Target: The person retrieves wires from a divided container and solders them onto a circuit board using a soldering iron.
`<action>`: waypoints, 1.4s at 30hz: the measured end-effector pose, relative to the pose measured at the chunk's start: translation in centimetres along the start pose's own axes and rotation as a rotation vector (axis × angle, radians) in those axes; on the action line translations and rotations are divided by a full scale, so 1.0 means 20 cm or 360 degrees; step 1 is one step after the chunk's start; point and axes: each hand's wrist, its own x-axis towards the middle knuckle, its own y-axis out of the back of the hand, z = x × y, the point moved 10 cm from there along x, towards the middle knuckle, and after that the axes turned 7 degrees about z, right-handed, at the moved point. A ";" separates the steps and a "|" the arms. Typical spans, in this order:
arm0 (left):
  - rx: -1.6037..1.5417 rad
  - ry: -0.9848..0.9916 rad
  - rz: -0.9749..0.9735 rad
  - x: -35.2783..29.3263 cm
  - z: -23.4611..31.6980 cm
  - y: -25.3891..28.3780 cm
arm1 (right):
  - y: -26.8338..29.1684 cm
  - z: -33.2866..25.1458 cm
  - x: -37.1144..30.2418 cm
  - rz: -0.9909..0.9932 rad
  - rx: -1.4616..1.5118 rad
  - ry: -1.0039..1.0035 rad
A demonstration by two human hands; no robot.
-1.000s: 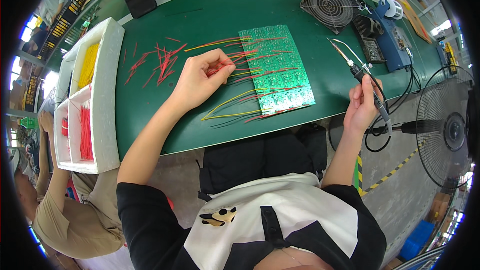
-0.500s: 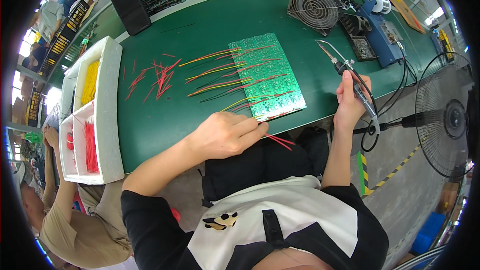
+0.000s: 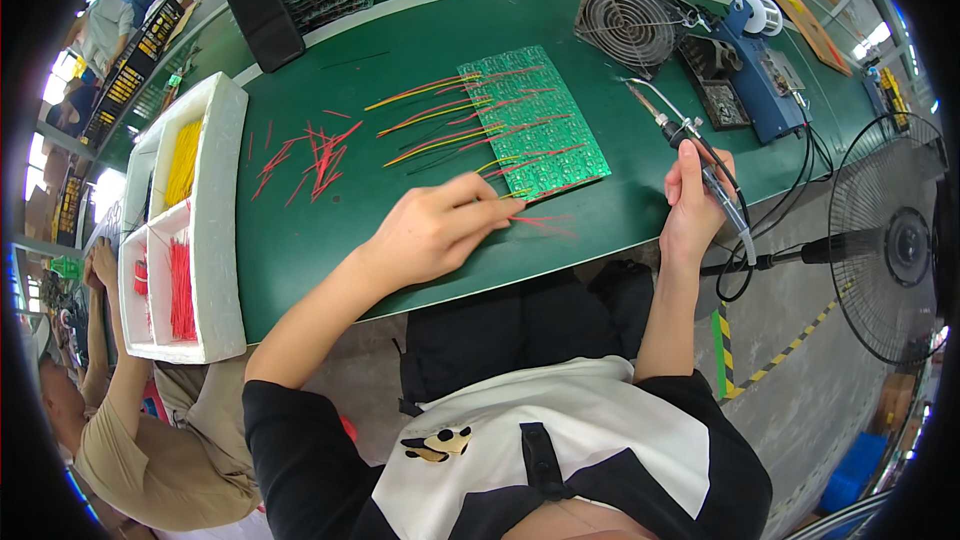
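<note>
A green circuit board panel [image 3: 545, 130] lies on the green worktop, with red, yellow and black wires [image 3: 432, 132] running off its left side. My left hand [image 3: 440, 228] is closed at the board's near left corner, fingertips pinched together. Thin red wires [image 3: 545, 224] stick out from those fingers toward the right, slightly blurred. To the right of the board, my right hand [image 3: 695, 195] grips a soldering iron [image 3: 715, 185] with a curved metal solder-feed tube along it. The iron's tip points up and left, apart from the board.
Cut red wires [image 3: 322, 160] lie loose left of the board. A white foam box [image 3: 225, 230] holds yellow and red wires. At the back are a phone [image 3: 264, 18], a small fan [image 3: 628, 20] and a blue soldering unit [image 3: 770, 80]. A co-worker [image 3: 165, 450] sits at left.
The board with its wires has shifted away from me across the worktop. My left hand has moved along with it, up and slightly left. My right hand has barely moved.
</note>
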 end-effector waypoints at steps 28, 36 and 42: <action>-0.0023 0.0878 0.0319 -0.09 -0.39 0.16 | -0.19 0.08 -0.19 -0.0511 0.0013 -0.0263; -0.0012 0.0841 0.0385 -0.11 -0.38 0.17 | -0.21 0.05 -0.21 -0.0536 -0.0011 -0.0208; 0.0022 0.0823 0.0421 -0.10 -0.38 0.18 | -0.20 0.06 -0.21 -0.0547 -0.0017 -0.0216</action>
